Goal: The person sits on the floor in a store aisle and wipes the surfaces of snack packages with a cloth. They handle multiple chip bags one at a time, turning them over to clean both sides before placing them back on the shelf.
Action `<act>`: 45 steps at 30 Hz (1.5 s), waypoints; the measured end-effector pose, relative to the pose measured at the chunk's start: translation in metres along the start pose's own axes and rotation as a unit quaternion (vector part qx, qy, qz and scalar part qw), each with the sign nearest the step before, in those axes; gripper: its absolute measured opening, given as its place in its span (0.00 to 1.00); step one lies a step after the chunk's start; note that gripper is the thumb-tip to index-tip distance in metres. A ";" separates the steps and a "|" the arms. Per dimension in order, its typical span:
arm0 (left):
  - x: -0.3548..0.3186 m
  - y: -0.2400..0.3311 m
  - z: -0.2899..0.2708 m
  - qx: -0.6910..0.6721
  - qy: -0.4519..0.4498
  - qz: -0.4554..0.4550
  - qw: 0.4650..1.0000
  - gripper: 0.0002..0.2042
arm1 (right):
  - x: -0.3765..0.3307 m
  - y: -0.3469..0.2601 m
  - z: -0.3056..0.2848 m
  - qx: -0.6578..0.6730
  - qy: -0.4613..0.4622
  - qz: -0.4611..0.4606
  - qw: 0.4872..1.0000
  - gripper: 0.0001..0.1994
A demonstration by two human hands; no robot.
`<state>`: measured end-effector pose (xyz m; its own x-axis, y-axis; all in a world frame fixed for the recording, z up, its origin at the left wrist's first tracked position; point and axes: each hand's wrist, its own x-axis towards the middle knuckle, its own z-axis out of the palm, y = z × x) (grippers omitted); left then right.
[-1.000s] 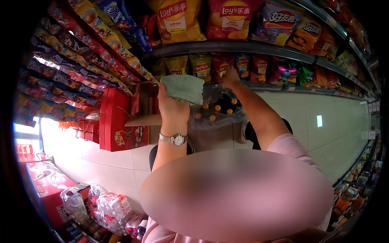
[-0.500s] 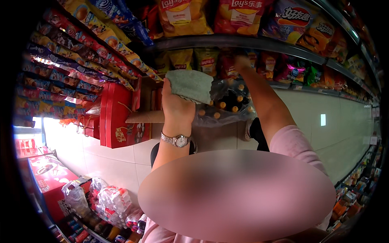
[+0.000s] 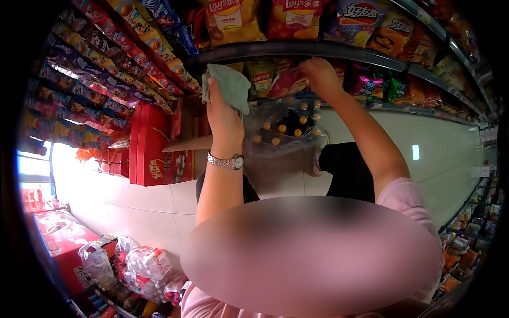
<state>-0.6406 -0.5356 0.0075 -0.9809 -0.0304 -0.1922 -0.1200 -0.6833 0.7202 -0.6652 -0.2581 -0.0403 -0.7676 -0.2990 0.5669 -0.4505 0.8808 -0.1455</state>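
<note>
Bright light (image 3: 71, 161) at left washes pale floor tiles (image 3: 140, 204) beside grey shelving (image 3: 371, 55).

Cloth (image 3: 233, 87) in the left hand (image 3: 224, 117), and right of it, the right hand (image 3: 321, 77) on a chip bag (image 3: 289, 83) below the upper shelf (image 3: 344, 51)! More chip bags (image 3: 230, 26) on that shelf. Bottles (image 3: 292, 127) on the floor (image 3: 138, 206) before the lower shelf (image 3: 382, 106), gift box (image 3: 142, 143) to their left, snack packets (image 3: 85, 59) hanging farther left!

White glare at left, dimness higher up

Strong light enters from the left, bleaching the floor (image 3: 79, 177) there, while the space beneath the shelf edge (image 3: 355, 52) lies in shadow. A small white reflection (image 3: 415, 152) glints at right. Fisheye distortion bends straight lines toward a black border; an oval blur (image 3: 310, 257) hides the lower middle
</note>
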 end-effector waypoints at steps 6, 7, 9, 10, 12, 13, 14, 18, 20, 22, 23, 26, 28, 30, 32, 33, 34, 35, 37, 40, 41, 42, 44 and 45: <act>-0.010 -0.008 -0.003 0.201 -0.097 -0.076 0.972 0.29 | 0.003 -0.072 -0.085 0.303 -0.075 0.235 0.921 0.06; -0.012 -0.010 -0.002 0.230 -0.128 -0.098 0.960 0.29 | -0.002 -0.073 -0.086 0.344 -0.076 0.232 0.907 0.06; -0.026 -0.015 0.000 0.231 -0.142 -0.133 0.953 0.28 | -0.011 -0.076 -0.084 0.391 -0.078 0.234 0.887 0.06; -0.031 -0.017 0.000 0.225 -0.149 -0.152 0.951 0.28 | -0.015 -0.078 -0.080 0.398 -0.079 0.240 0.882 0.06; -0.042 -0.021 0.002 0.217 -0.141 -0.192 0.947 0.27 | -0.019 -0.088 -0.078 0.396 -0.070 0.230 0.886 0.05; -0.047 -0.024 0.004 0.199 -0.134 -0.185 0.953 0.26 | -0.020 -0.091 -0.078 0.392 -0.072 0.227 0.889 0.05; -0.053 -0.029 0.006 0.181 -0.128 -0.178 0.959 0.26 | -0.019 -0.092 -0.077 0.388 -0.073 0.223 0.891 0.05; -0.063 -0.036 0.012 0.234 -0.204 -0.118 0.943 0.24 | -0.018 -0.083 -0.071 0.388 -0.065 0.237 0.888 0.06; -0.058 -0.036 0.006 0.345 -0.284 -0.105 0.888 0.22 | -0.018 -0.079 -0.069 0.402 -0.043 0.250 0.879 0.06; -0.058 -0.037 0.009 0.377 -0.329 -0.088 0.861 0.21 | -0.016 -0.075 -0.072 0.389 -0.047 0.260 0.882 0.06; -0.061 -0.037 0.013 0.358 -0.336 -0.080 0.867 0.20 | -0.015 -0.074 -0.073 0.383 -0.050 0.264 0.884 0.06; -0.061 -0.040 0.017 0.296 -0.322 -0.116 0.892 0.21 | -0.018 -0.073 -0.070 0.357 -0.036 0.257 0.897 0.07; -0.059 -0.041 0.015 0.257 -0.293 -0.150 0.908 0.21 | -0.018 -0.077 -0.071 0.352 0.014 0.218 0.910 0.08; -0.057 -0.041 0.012 0.222 -0.263 -0.176 0.922 0.22 | -0.016 -0.078 -0.072 0.304 0.093 0.177 0.931 0.11; -0.055 -0.038 0.015 0.190 -0.226 -0.165 0.941 0.22 | -0.015 -0.075 -0.073 0.211 0.200 0.132 0.948 0.16; -0.053 -0.037 0.015 0.173 -0.205 -0.158 0.950 0.23 | -0.015 -0.077 -0.072 0.242 0.177 0.185 0.936 0.18; -0.051 -0.035 0.015 0.156 -0.196 -0.146 0.957 0.22 | -0.017 -0.081 -0.073 0.272 0.152 0.238 0.920 0.20; -0.049 -0.033 0.014 0.140 -0.186 -0.133 0.963 0.22 | -0.019 -0.083 -0.073 0.300 0.126 0.289 0.900 0.22; -0.047 -0.033 0.014 0.110 -0.174 -0.098 0.974 0.21 | -0.022 -0.089 -0.070 0.440 -0.001 0.359 0.823 0.27; -0.047 -0.037 0.017 0.091 -0.174 -0.039 0.980 0.20 | -0.026 -0.099 -0.060 0.572 -0.106 0.350 0.734 0.31; -0.049 -0.037 0.019 0.104 -0.176 -0.027 0.978 0.20 | -0.026 -0.102 -0.059 0.561 -0.104 0.345 0.745 0.31; -0.050 -0.037 0.020 0.115 -0.177 -0.014 0.977 0.20 | -0.026 -0.108 -0.058 0.549 -0.103 0.340 0.756 0.31; -0.050 -0.036 0.020 0.034 -0.147 -0.078 0.985 0.19 | -0.027 -0.107 -0.052 0.543 -0.095 0.332 0.766 0.30; -0.050 -0.034 0.020 -0.006 -0.132 -0.110 0.985 0.19 | -0.027 -0.108 -0.054 0.556 -0.088 0.340 0.754 0.30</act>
<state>-0.5903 -0.4962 0.0057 -0.9370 0.3095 -0.1621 -0.3345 -0.6600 0.6727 -0.5716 -0.3250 0.0042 -0.9978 -0.0472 -0.0459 0.0445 0.0301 -0.9986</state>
